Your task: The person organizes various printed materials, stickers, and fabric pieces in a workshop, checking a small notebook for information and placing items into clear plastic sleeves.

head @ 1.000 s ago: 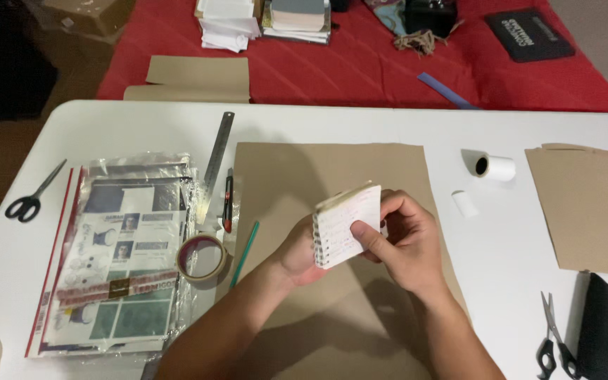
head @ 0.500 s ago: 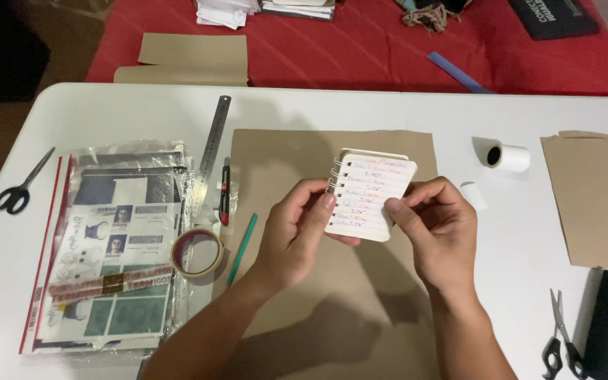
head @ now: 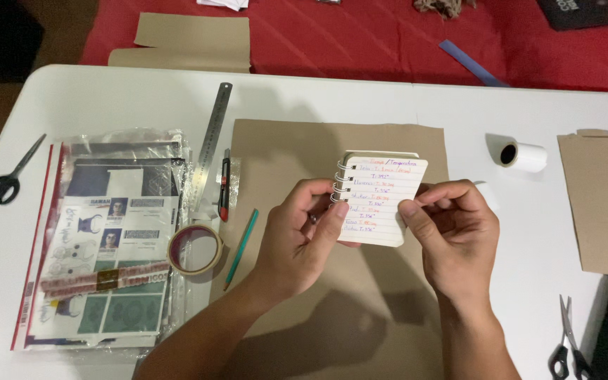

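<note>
At frame centre, left hand (head: 304, 232) and right hand (head: 452, 232) pinch opposite edges of the spiral notepad (head: 381, 200) (page facing up), forearms converging from below.

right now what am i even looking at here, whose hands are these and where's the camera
The camera sits on a person's head and looks down, so the two bare hands are that person's own. The left hand grips the wire spine of a small notebook, and the right hand pinches its other edge. The top page has coloured handwriting. Under the hands lies a sheet of brown paper on a white table. To the left are a pencil, a roll of tape, a metal ruler, a plastic bag of printed sheets and scissors. To the right stands a small white paper roll.
</note>
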